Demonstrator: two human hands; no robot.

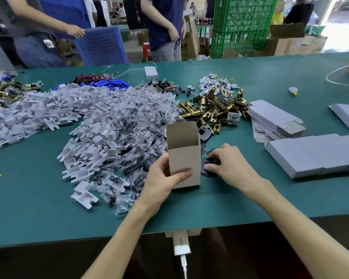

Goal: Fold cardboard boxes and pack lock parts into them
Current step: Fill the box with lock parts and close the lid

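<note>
Head view: one box folded and standing, packing barely begun.
Open-topped cardboard box [183,156] stands on the green table [230,198], left hand [165,176] wrapped around it; right hand [228,160] pinches a black lock part [210,168] just beside it. Flat blanks [276,119] await folding.

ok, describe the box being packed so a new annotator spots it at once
On the green table, look near the front edge, right of the heap of white plastic pieces. The box stands there, gripped by the left hand. It alone is upright with its top open; the other boxes lie flat at the right.
</note>
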